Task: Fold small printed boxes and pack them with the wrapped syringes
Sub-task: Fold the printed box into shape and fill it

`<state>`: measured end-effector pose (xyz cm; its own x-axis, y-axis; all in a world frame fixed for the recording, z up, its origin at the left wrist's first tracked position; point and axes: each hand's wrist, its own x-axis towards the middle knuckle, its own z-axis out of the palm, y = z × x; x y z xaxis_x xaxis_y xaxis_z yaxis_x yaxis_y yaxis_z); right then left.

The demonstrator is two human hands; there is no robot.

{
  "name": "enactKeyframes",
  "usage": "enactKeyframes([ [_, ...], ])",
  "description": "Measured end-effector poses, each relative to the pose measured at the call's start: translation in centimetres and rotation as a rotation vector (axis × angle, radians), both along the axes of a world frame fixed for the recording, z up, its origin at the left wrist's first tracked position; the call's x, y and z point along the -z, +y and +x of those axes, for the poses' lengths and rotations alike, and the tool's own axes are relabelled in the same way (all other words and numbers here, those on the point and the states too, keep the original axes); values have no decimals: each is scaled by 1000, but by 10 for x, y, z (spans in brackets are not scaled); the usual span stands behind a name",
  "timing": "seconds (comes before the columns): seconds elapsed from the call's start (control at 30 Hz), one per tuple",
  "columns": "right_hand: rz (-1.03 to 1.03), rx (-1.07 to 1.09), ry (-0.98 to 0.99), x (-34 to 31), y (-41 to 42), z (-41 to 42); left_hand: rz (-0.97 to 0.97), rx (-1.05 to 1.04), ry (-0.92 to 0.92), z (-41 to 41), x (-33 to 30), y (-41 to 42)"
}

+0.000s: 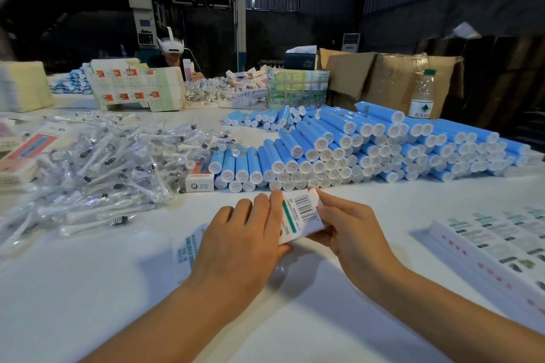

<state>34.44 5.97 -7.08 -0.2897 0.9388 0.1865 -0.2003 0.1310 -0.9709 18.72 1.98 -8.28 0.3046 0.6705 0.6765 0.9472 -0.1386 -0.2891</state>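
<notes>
— Head view, and a small printed box (300, 215) is being held just above the desk (88, 289), near its front edge, barcode face up. It is grasped by both hands: the left hand (244, 242) is wrapped over its left part, the right hand (351, 233) is pinching its right edge and far corner.

— How would it be expected to handle?

— Light, thin card, it is judged. Easily creased or crushed if squeezed across the flat panels, so it is best taken by the edges and folds, where some stiffness is given. The glossy print may be a little slippery.

— And the contents?

— Wrapped pieces in clear film are heaped in a pile (97, 168) to the left; crinkly, light and slippery wrappers are to be expected. Blue tubes (354, 150) are stacked behind the box.

— What cannot be made out?

— Much of the box is covered by the left fingers, so whether its flaps are closed, or anything is inside, cannot be told. Printed film under the left wrist is only partly shown. Flat cartons (495, 247) at the right are cut off by the frame edge.
</notes>
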Motion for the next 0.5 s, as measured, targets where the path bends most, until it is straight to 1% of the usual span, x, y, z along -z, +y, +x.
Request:
enactKeyframes([
  [0.23, 121, 47, -115, -4, -9, -2, 28, -12, -5, 6, -3, -2],
  [0.33, 245, 112, -184, 2, -10, -3, 58, -13, -45, 6, -4, -3],
  [0.4, 289, 128, -240, 4, -10, -3, 74, -15, -86, 6, -7, -4],
  [0.43, 306, 136, -220, 3, -10, -4, 77, -14, -111, 6, -9, -5],
  [0.5, 321, 162, -117, -1, -11, -5, 82, -10, -172, 8, -13, -7],
])
